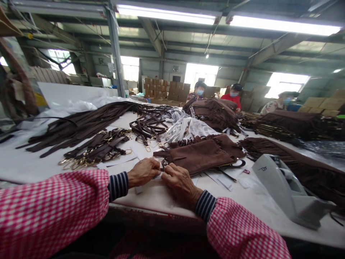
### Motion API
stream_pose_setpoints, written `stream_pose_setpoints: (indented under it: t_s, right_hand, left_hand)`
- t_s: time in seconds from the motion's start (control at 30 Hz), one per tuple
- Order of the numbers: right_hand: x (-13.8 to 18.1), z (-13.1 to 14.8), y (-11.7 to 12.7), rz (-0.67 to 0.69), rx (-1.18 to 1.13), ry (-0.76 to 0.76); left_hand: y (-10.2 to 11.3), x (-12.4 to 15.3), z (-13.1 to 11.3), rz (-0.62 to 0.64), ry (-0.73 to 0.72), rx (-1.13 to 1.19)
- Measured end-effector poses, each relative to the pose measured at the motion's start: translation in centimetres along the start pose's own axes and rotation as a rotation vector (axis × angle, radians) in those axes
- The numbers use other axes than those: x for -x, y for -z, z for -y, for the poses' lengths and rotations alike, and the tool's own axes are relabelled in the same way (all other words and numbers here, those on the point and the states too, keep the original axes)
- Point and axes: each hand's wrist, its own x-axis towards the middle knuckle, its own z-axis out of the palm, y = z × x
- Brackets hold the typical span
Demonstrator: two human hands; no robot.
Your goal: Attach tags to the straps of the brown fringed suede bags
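My left hand (143, 172) and my right hand (179, 183) rest close together on the white table (27, 163), fingers curled at the near corner of a brown suede fringed bag (198, 155). Both hands pinch something small at the bag's edge that I cannot make out. Checked pink sleeves with striped cuffs cover both arms. The bag lies flat, its fringe pointing away from me.
Brown straps with gold clasps (95, 149) and long strap bundles (81, 122) lie left. Plastic wrapping (185, 127) sits mid-table. A grey tape dispenser (283, 187) stands right. More fringed bags (293, 124) pile at the far right. Three people (231, 95) work across the table.
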Motion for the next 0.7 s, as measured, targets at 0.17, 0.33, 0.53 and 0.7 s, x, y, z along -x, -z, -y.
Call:
stream_pose_setpoints:
  t_s: [0.17,0.33,0.53,0.7]
  right_hand:
    - [-0.1,0.0,0.0,0.036,-0.056,-0.043]
    - [-0.2,0.0,0.1,-0.008,-0.122,-0.057]
    - [-0.8,0.3,0.6,0.066,-0.095,-0.082]
    - [-1.5,0.7,1.0,0.158,-0.073,-0.111]
  left_hand:
    - [-1.4,0.8,1.0,-0.095,-0.021,-0.083]
    - [-2.5,1.4,0.9,-0.202,0.035,-0.106]
    - [-2.8,1.6,0.7,-0.246,0.055,-0.142]
    - [-3.1,1.9,0.6,-0.262,0.052,-0.154]
